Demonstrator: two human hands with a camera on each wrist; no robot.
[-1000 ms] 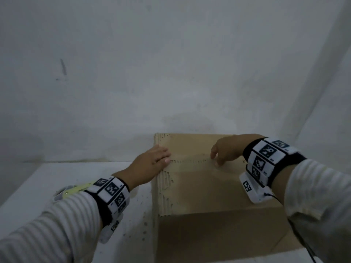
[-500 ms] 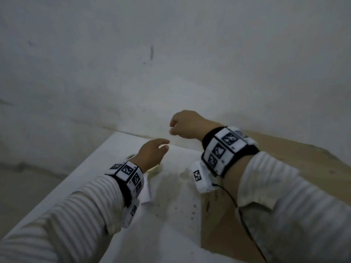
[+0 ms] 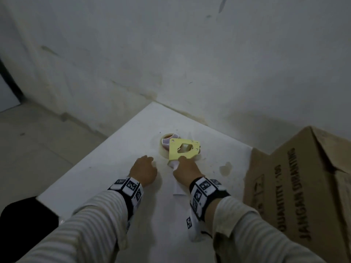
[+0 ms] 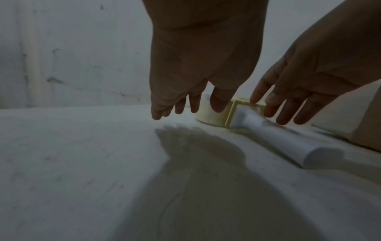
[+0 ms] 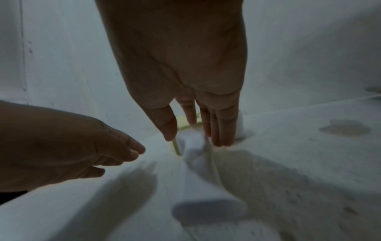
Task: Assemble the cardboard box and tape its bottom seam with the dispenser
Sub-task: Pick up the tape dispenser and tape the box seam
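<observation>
The yellow tape dispenser [image 3: 183,149] lies on its side on the white table [image 3: 106,168], its white handle [image 3: 177,188] pointing towards me. My right hand [image 3: 182,162] reaches down over the handle's neck, fingers straight, thumb on one side and fingers on the other, touching it without gripping. In the right wrist view the handle [image 5: 206,187] runs under the right hand [image 5: 193,137]. My left hand [image 3: 147,162] hovers just left of the dispenser, fingers loosely bent, holding nothing. The brown cardboard box [image 3: 296,179] stands at the right, untouched.
A wall runs close behind the table. The table's left edge drops to a tiled floor [image 3: 38,149]. A brownish stain [image 3: 226,168] marks the table between dispenser and box. A dark shape [image 3: 24,224] sits at the lower left.
Both hands left the top of the box and moved left to the dispenser. The head view swung left, so the box now sits at the right edge.
</observation>
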